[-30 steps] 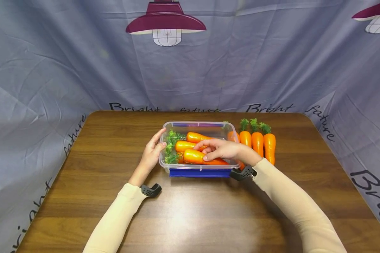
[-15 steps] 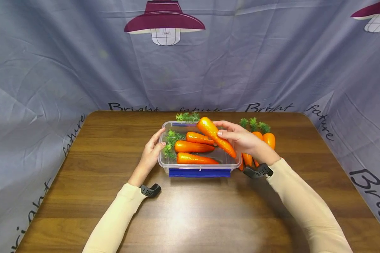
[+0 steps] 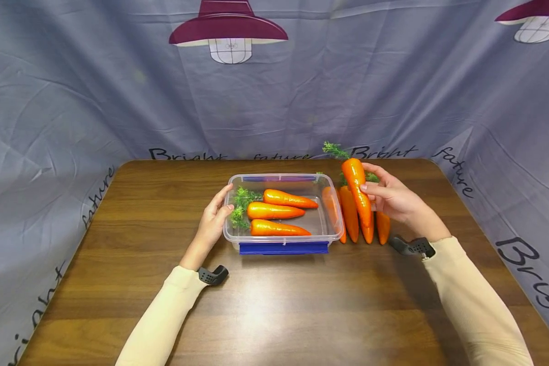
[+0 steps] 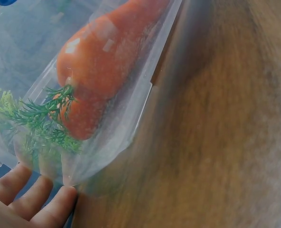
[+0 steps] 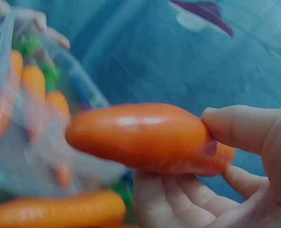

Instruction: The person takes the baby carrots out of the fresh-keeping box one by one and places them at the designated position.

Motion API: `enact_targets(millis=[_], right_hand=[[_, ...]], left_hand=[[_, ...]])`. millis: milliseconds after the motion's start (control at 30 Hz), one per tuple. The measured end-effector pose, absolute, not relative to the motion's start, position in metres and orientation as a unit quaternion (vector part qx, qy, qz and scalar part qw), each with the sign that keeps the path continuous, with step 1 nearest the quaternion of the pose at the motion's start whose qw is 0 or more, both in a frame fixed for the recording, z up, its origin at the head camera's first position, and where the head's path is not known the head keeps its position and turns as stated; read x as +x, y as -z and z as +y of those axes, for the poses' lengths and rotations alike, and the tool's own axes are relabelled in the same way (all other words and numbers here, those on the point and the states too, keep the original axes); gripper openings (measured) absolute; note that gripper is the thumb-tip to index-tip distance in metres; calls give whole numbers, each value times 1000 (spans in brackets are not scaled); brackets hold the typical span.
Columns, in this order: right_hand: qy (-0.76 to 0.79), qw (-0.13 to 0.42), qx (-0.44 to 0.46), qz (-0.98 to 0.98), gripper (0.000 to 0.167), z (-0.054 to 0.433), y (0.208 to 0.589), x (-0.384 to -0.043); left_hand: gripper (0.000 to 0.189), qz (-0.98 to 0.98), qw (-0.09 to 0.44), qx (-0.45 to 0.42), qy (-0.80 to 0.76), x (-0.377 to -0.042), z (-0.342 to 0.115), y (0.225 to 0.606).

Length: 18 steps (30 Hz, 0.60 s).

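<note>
In the head view my right hand pinches an orange carrot with a green leafy top, holding it tilted above the other carrots on the right. The right wrist view shows the thumb above this carrot and the fingers below it. My left hand rests its fingers against the left end of a clear plastic box with blue clips. Inside the box, three carrots lie side by side, tops to the left. In the left wrist view, fingertips touch the box's outer wall.
Several loose carrots lie in a row on the table just right of the box, partly hidden by the held one. The brown wooden table reaches back to a grey-blue curtain.
My right hand has lifted one carrot out of the box and carried it right, turning its leafy top away from me. The left hand has stayed at the box.
</note>
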State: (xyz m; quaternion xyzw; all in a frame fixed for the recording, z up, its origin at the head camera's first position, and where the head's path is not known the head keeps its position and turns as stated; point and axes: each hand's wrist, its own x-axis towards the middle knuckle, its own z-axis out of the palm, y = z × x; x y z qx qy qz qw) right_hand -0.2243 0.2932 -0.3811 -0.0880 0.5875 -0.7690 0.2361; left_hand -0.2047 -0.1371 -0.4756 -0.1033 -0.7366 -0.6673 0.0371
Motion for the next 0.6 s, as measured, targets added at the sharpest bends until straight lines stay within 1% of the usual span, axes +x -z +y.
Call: enact_targets(millis=[100, 233, 467, 600], right_hand=[[761, 213, -69, 609, 55, 312, 389, -223], [761, 188, -39, 620, 62, 337, 400, -222], [732, 140, 14, 667, 61, 379, 413, -218], [693, 135, 38, 707, 60, 394, 422, -217]], left_hand=[[57, -737, 39, -103, 667, -205, -137, 476], [57, -737, 42, -105, 667, -205, -137, 477], [56, -736, 42, -107, 667, -205, -137, 477], [57, -737, 41, -100, 667, -205, -137, 477]])
